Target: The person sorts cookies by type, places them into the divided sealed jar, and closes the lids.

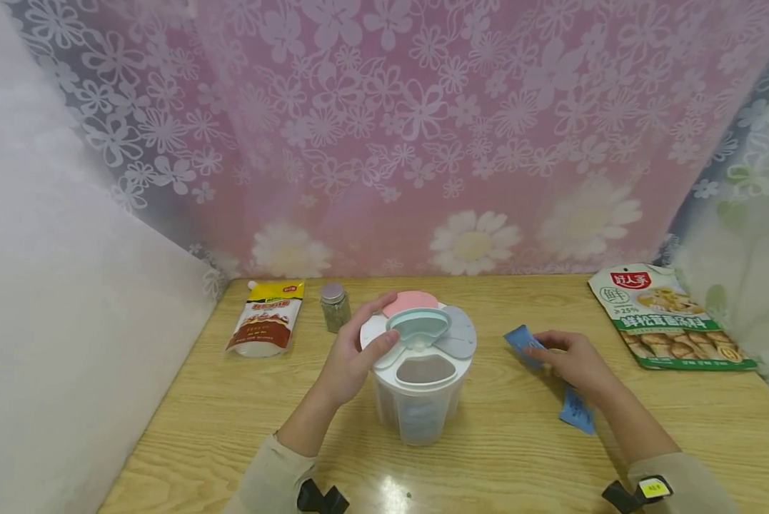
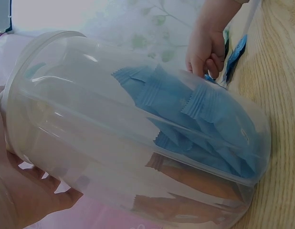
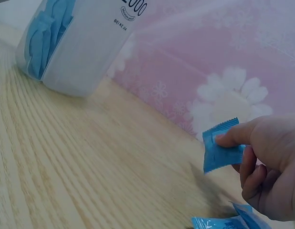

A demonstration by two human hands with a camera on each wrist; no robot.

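Observation:
A clear round storage container (image 1: 387, 407) with a white lid stands mid-table. Its teal flap (image 1: 420, 325) is raised above an opening at the front. My left hand (image 1: 348, 360) grips the lid's left edge, thumb on top and fingers round the far side. Through the wall show several blue packets (image 2: 169, 102) in one compartment and brownish packets (image 2: 197, 181) in the neighbouring one. To the container's right, my right hand (image 1: 577, 363) pinches a small blue packet (image 3: 212, 155) between thumb and fingers, just above the table. Below that hand lie loose blue packets (image 3: 219, 223).
At the back left, a white, yellow and brown spouted pouch (image 1: 265, 321) lies beside a small glass jar (image 1: 335, 308) of dried herbs. A large green-and-white food bag (image 1: 673, 321) lies at the right. Floral cloth (image 1: 423, 143) hangs behind the wooden table (image 1: 500, 457).

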